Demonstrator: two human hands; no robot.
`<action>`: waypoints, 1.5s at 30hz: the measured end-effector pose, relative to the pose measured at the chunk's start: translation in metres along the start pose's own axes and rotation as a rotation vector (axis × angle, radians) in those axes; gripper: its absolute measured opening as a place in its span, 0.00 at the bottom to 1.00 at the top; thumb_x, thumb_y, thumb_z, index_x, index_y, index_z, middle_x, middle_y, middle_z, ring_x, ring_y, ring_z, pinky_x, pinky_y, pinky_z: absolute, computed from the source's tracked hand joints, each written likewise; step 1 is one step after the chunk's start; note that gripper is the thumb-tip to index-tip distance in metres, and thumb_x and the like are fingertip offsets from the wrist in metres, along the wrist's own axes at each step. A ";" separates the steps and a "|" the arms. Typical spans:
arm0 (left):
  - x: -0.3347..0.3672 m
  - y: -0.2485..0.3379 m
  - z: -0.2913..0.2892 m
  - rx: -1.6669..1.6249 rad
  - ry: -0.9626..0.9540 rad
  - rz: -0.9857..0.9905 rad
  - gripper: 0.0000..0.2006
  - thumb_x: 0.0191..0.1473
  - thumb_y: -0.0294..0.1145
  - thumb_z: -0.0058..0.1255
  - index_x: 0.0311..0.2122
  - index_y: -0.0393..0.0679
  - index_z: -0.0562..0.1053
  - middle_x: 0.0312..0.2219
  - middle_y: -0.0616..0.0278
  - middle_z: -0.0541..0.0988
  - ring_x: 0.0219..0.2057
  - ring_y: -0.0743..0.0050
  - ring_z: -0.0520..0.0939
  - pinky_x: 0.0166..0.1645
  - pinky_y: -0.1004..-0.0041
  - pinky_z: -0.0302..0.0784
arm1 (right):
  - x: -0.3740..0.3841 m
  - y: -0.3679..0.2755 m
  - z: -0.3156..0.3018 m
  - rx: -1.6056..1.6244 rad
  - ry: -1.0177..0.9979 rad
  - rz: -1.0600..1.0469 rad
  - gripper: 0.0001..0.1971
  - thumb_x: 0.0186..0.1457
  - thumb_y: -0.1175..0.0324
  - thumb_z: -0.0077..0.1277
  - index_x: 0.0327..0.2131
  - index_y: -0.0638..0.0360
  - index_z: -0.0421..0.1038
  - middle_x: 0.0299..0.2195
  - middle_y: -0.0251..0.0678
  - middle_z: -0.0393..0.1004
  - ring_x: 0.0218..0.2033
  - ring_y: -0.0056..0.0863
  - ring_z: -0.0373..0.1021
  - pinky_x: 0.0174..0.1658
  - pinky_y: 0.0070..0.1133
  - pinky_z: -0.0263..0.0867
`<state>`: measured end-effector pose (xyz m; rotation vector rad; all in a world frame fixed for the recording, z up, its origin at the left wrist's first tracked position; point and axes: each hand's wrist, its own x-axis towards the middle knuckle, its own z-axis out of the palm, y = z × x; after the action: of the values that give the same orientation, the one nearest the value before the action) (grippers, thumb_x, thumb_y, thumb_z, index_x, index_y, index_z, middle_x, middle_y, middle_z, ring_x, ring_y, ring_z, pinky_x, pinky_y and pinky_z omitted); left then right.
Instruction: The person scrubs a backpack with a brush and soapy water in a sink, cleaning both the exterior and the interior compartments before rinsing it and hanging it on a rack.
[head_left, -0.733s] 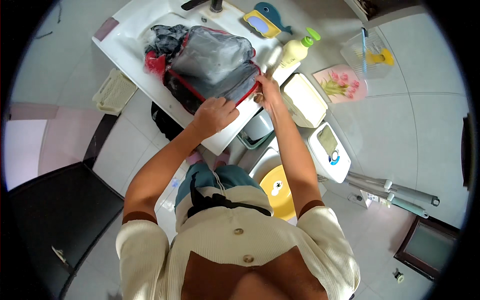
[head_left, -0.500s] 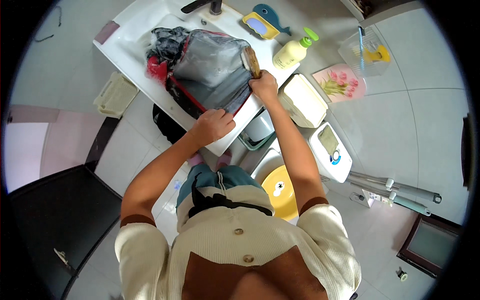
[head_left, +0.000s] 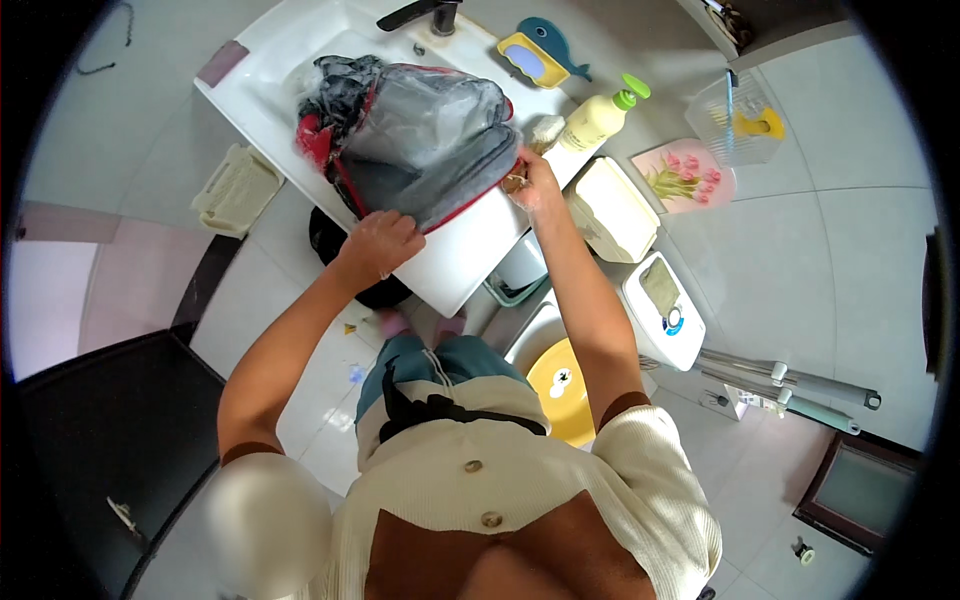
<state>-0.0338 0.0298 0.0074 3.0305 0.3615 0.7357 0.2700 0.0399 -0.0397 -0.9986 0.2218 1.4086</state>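
Note:
A wet, sudsy grey-and-black bag (head_left: 430, 130) with red trim lies across the white sink (head_left: 450, 265). My left hand (head_left: 383, 243) is closed on its near red-edged side. My right hand (head_left: 538, 187) is closed round a wooden brush (head_left: 516, 181) at the bag's right corner. Pale bristles seem to show beyond my knuckles; whether these fingers also grip the fabric is hard to tell. Dark crumpled fabric and a red piece bunch up at the bag's left end.
Behind the sink rise a dark faucet (head_left: 425, 14), a whale-shaped soap dish (head_left: 540, 55) and a yellow pump bottle (head_left: 600, 120). A cream bin (head_left: 612, 212) stands right of the basin, a yellow basin (head_left: 562, 385) below. A beige basket (head_left: 238, 190) is at the left.
My left hand has moved left along the bag's edge. The brush has turned in my right hand, which sits slightly lower and farther right. The bag's near flap has shifted and folded up.

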 end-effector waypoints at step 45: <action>0.024 -0.026 0.091 -1.528 0.218 -1.411 0.10 0.53 0.36 0.51 0.38 0.43 0.74 0.27 0.72 0.73 0.26 0.85 0.71 0.30 0.84 0.64 | -0.124 0.088 0.005 -2.007 -0.235 -1.148 0.31 0.50 0.72 0.46 0.59 0.42 0.54 0.18 0.42 0.70 0.15 0.39 0.68 0.19 0.35 0.65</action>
<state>0.0223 0.0654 -0.0648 0.8671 1.0392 0.6078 0.1638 -0.0577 0.0073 -1.8798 -1.9874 0.2003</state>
